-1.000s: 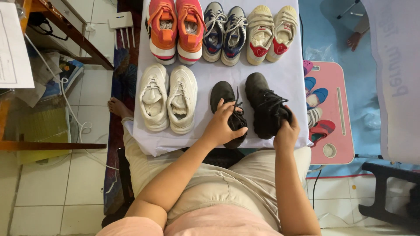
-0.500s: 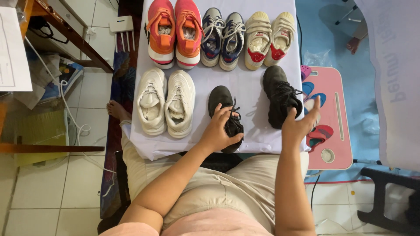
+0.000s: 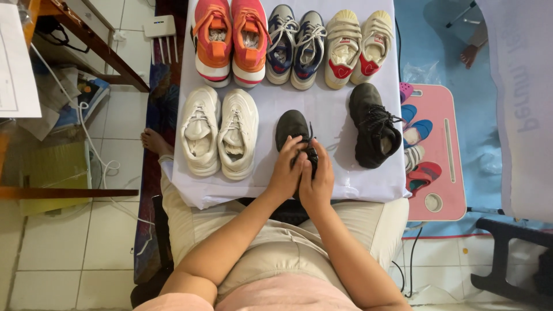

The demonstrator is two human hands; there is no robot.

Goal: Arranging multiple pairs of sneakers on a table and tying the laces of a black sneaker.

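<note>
On the near edge of the white cloth, a black shoe is lying toe away from the person, and the left hand and right hand are both curling closed over its laces and tongue at the heel end. Its mate is sitting well apart to the right, close to the cloth's edge, with the white pair just to the left. Judged risk: pulling on the laces is likely to drag the shoe off the near edge, or a swinging elbow is liable to nudge the white pair.
</note>
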